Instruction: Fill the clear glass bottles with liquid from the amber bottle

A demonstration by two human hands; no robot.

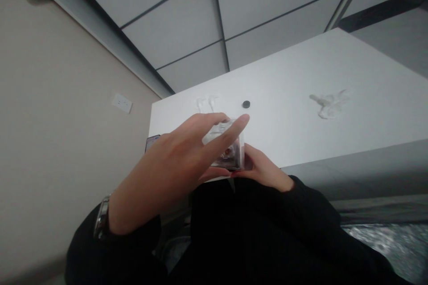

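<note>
Between my two hands, near the front edge of the white table, is a clear plastic box (pixel 238 153) with something dark and a small orange-brown detail inside; its kind I cannot make out. My left hand (pixel 190 149) reaches over it from the left, thumb below and fingers across its top. From the right, my right hand (pixel 262 167) is closed around the box's lower side, its fingers partly hidden behind it. A small dark round disc (pixel 246 104) lies on the table just beyond the box.
White earphones (pixel 211 101) lie behind my left hand on the white table (pixel 277 98). A phone-like device (pixel 152 141) shows at the table's left edge. Crumpled clear plastic (pixel 331 103) rests toward the right. A wall with a socket (pixel 122 103) stands at left, pale panels behind.
</note>
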